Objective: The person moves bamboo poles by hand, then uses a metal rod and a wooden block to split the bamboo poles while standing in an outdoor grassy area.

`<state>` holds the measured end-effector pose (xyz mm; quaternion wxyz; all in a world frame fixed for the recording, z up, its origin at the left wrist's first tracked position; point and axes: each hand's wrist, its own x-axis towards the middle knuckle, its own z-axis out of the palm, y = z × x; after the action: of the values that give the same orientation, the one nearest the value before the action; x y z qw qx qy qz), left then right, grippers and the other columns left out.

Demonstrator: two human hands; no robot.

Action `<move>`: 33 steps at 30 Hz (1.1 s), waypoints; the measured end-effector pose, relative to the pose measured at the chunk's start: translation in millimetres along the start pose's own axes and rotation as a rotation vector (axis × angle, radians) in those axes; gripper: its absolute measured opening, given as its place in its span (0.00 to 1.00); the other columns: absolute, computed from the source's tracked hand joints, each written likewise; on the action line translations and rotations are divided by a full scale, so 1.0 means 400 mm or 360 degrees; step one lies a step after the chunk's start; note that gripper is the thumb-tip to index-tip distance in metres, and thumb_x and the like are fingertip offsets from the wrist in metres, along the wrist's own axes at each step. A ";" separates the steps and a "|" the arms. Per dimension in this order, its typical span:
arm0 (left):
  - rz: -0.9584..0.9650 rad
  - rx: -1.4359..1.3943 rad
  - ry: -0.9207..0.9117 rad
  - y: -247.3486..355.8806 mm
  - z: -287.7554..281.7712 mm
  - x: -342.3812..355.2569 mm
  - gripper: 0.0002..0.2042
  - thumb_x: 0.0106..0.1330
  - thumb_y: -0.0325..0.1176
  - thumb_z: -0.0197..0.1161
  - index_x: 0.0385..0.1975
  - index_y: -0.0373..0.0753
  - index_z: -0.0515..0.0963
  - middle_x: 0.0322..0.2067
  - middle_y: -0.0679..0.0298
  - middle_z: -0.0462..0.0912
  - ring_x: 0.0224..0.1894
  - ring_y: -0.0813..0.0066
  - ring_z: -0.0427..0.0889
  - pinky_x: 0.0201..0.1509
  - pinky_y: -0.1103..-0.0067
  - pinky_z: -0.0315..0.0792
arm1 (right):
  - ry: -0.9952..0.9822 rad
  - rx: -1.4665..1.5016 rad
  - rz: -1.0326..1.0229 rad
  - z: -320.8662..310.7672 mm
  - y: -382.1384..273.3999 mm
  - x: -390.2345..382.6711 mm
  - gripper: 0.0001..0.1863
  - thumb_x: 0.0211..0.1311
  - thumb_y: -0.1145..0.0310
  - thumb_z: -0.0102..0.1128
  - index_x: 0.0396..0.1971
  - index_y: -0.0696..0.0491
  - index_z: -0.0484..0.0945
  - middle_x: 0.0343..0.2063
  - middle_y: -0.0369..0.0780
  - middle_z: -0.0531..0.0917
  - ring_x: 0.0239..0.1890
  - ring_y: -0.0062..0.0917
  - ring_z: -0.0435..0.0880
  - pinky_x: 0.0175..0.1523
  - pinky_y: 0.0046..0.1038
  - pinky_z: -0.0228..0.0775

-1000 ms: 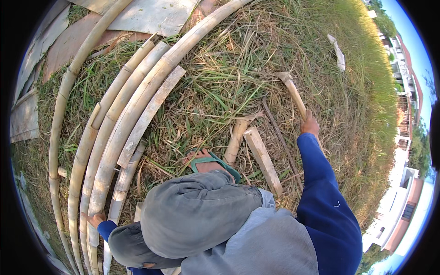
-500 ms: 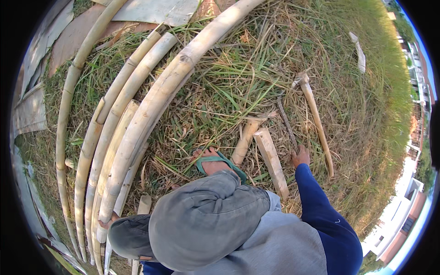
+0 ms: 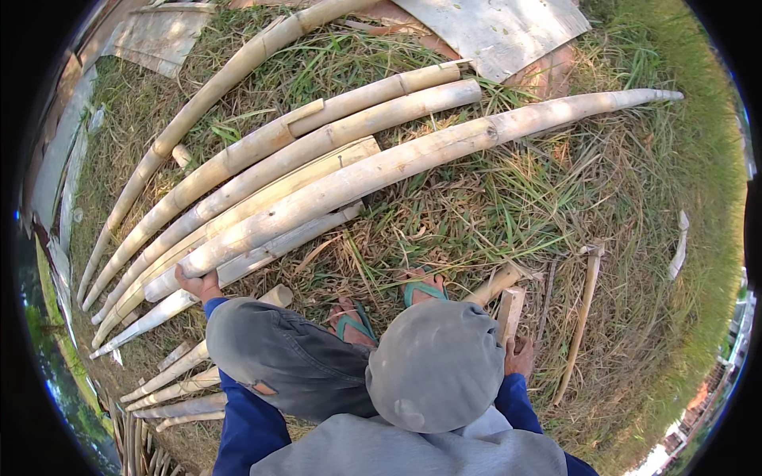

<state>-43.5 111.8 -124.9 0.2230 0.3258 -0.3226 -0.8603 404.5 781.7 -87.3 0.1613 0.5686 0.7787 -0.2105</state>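
A long, pale bamboo pole (image 3: 397,164) slants from the lower left toward the upper right. At its near end my left hand (image 3: 199,284) grips it from below, fingers closed against the underside. On my right, a squared wooden block (image 3: 510,311) is partly hidden behind my knee. My right hand (image 3: 520,358) is low beside the block's right edge, its fingers curled. What it grips, if anything, is hidden. A thin dark rod (image 3: 545,301) lies just beyond that hand. Farther right rests a wooden-handled tool (image 3: 581,324) with a short crosswise head.
Several bamboo poles (image 3: 270,151) lie alongside the held one, and shorter pieces (image 3: 184,384) lie lower left. A bamboo stub (image 3: 492,284) sits ahead of my right knee. Flat sheets (image 3: 496,32) lie at the back. My feet, in green sandals (image 3: 353,324), stand on grass.
My view has turned, so the poles now slant more across the picture. My right hand has shifted from the dark rod's near end toward the block. My left hand stays at the pole's end.
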 end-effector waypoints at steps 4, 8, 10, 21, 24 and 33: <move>-0.0074 -0.0010 0.0153 0.031 -0.001 0.027 0.27 0.57 0.44 0.66 0.53 0.38 0.69 0.47 0.53 0.78 0.50 0.53 0.79 0.59 0.55 0.72 | -0.0086 -0.0551 -0.0418 0.083 0.099 -0.034 0.40 0.56 0.41 0.62 0.60 0.56 0.69 0.54 0.52 0.74 0.57 0.47 0.74 0.62 0.42 0.66; -0.0051 0.0160 0.0248 0.018 0.041 -0.006 0.23 0.58 0.45 0.67 0.49 0.40 0.73 0.44 0.58 0.79 0.47 0.55 0.79 0.56 0.56 0.74 | -0.0028 -0.0815 -0.0513 0.042 0.167 -0.022 0.40 0.58 0.44 0.61 0.63 0.57 0.66 0.58 0.54 0.72 0.61 0.47 0.71 0.64 0.42 0.64; -0.0009 0.0178 0.0243 0.016 0.023 -0.002 0.21 0.58 0.45 0.67 0.47 0.41 0.73 0.43 0.59 0.79 0.47 0.56 0.80 0.55 0.57 0.75 | 0.0103 -0.0983 -0.0678 0.002 0.176 -0.012 0.41 0.59 0.46 0.60 0.65 0.58 0.64 0.60 0.55 0.71 0.63 0.47 0.70 0.65 0.41 0.64; -0.0074 0.0160 0.0259 -0.006 0.103 0.014 0.18 0.56 0.40 0.65 0.43 0.38 0.74 0.41 0.58 0.79 0.42 0.56 0.81 0.50 0.59 0.78 | -0.0182 -0.0261 -0.1088 -0.165 -0.257 -0.042 0.44 0.57 0.47 0.61 0.68 0.58 0.61 0.62 0.54 0.70 0.65 0.44 0.68 0.66 0.42 0.63; 0.0029 0.0240 0.0369 -0.023 0.055 -0.025 0.20 0.55 0.40 0.64 0.46 0.39 0.74 0.42 0.59 0.80 0.45 0.58 0.81 0.52 0.60 0.76 | -0.0296 -0.0111 -0.1263 -0.205 -0.468 -0.086 0.44 0.56 0.48 0.63 0.68 0.57 0.61 0.61 0.53 0.71 0.64 0.43 0.69 0.65 0.41 0.64; -0.0201 0.0307 0.0494 -0.033 -0.189 -0.301 0.26 0.55 0.49 0.61 0.50 0.40 0.71 0.42 0.57 0.78 0.43 0.58 0.79 0.52 0.60 0.74 | -0.0560 -0.0062 -0.1717 -0.188 -0.849 -0.163 0.44 0.53 0.51 0.67 0.68 0.55 0.62 0.57 0.51 0.73 0.60 0.41 0.73 0.62 0.41 0.66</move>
<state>90.5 161.4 -127.7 0.1834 0.4941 -0.3441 -0.7771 99.4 677.0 58.4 0.1686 0.0435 0.9241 -0.3403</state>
